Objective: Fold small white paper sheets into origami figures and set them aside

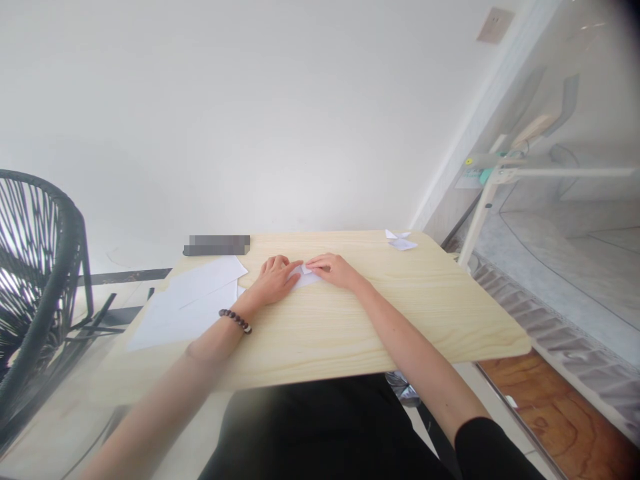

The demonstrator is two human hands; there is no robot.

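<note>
Folded paper (307, 280): white, lying on the worktop (320, 340) between the two hands.
Left hand (275, 277): grip loosely spread, thumb and index finger touching the paper's left side.
Right hand (334, 270): fingertips on its right side; whether this grip pinches cannot be told.
White sheets (185, 307): left of the left hand.
Folded white shape (402, 245): far right corner.
Teal-printed card (469, 179): lettering too small to read.

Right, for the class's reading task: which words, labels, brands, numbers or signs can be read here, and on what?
None can be read.
Pale label beside the white frame: greenish marks, too blurred to read.
Dark object at the table's back left: pixelated, so any lettering is hidden.
White sheets and folded paper: no legible writing.
</note>
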